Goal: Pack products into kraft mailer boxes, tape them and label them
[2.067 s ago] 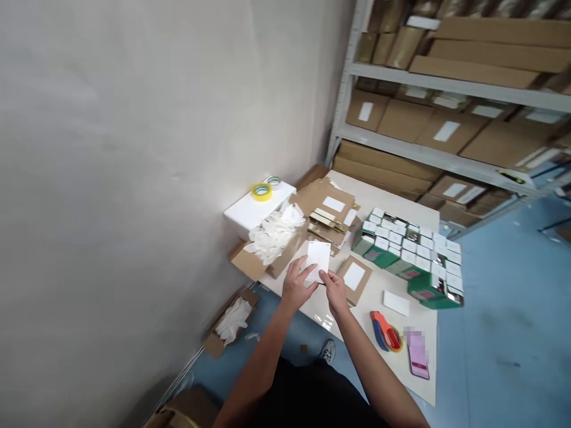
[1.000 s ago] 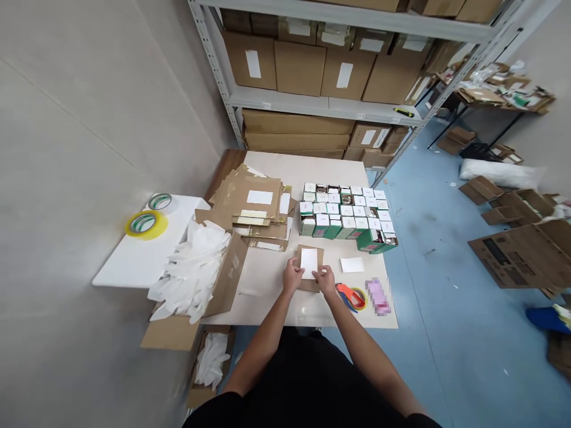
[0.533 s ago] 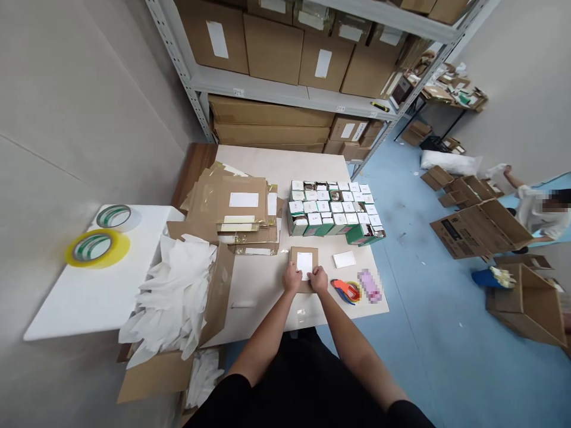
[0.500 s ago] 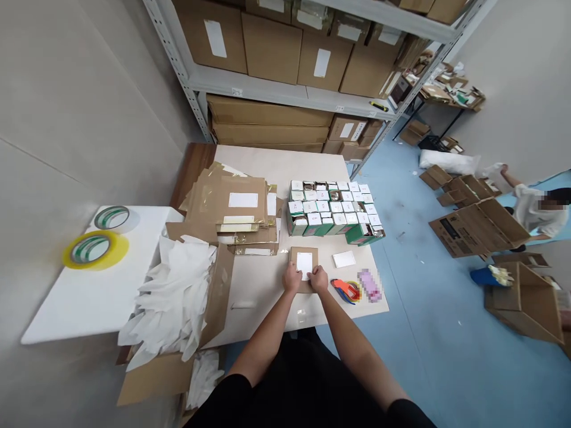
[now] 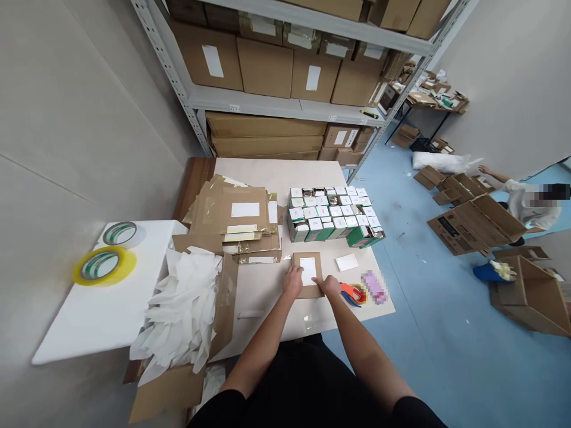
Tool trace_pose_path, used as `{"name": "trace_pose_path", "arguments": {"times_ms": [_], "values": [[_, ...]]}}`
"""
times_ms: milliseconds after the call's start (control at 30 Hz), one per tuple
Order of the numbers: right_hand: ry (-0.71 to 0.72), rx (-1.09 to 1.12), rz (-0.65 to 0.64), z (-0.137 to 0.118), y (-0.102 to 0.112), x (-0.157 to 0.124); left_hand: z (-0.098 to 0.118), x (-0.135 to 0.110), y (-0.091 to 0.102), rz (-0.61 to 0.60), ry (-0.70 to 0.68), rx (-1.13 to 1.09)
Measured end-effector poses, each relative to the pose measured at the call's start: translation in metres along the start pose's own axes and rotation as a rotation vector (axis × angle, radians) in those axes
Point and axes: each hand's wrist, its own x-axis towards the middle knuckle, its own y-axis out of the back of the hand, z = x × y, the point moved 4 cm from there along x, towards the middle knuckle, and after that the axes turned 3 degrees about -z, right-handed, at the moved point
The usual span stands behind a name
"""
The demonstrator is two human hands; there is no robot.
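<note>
A flat brown cardboard packet (image 5: 313,257) lies on the table in front of me, with a white label (image 5: 307,268) on its upper face. My left hand (image 5: 293,282) grips the packet's left edge, its fingers over the label's lower left side. At the right edge, my right hand (image 5: 330,286) has its fingers curled and its thumb reaching onto the label's lower right corner. What lies under my fingers is hidden. Just right of that hand are orange-handled scissors (image 5: 352,291) by a yellow tape roll. A small stack of white labels (image 5: 347,262) sits above them.
Rows of small green-and-white boxes (image 5: 334,217) stand behind the packet. Flat cardboard packets (image 5: 245,208) are piled at left, near an open carton of white paper (image 5: 182,315). Tape rolls (image 5: 100,264) lie on a white side surface. Another person (image 5: 533,202) works among cartons at right.
My view has tilted slightly upward. The left hand has slid up over the label; the right hand has shifted outward, only its thumb now reaching the label's corner.
</note>
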Motion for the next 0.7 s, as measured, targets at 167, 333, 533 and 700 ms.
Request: {"name": "trace_pose_path", "arguments": {"times_ms": [167,333,533,700], "values": [[0.144,0.234,0.208,0.0,-0.016,-0.012,-0.011,-0.025,-0.038,-0.112,-0.198,-0.071],[0.236,0.419,0.141,-0.01,-0.028,-0.028,-0.034,-0.032,-0.041,-0.083,-0.164,-0.214],[0.268,0.757,0.073,-0.006,-0.025,-0.037,-0.081,-0.054,-0.008,0.134,0.148,-0.43],[0.28,0.856,-0.155,-0.03,-0.056,-0.047,-0.09,-0.067,-0.009,0.146,0.136,-0.741]]}}
